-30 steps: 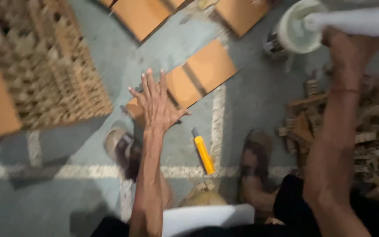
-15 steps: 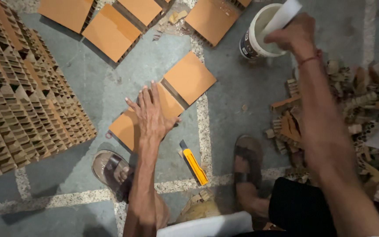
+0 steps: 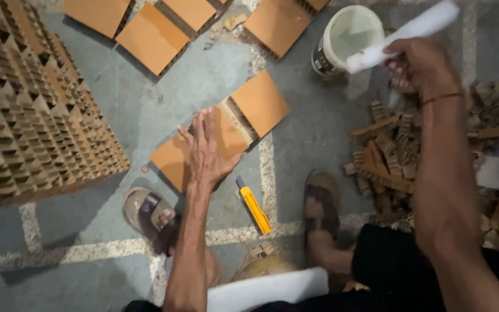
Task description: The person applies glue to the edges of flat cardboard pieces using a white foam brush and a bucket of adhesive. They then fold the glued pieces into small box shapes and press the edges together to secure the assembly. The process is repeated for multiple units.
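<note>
On the floor, the left hand (image 3: 206, 151) has settled flat and open on the cardboard panel (image 3: 226, 136); the right hand (image 3: 420, 63), gripping a white roller (image 3: 402, 36), has swung toward the bucket (image 3: 347, 37).

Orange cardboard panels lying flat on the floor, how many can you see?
6, maybe more out of frame. Three along the top: top-left panel, second panel, third panel. One top-centre panel. Two mid-floor: right panel, and near panel under the left hand.
</note>
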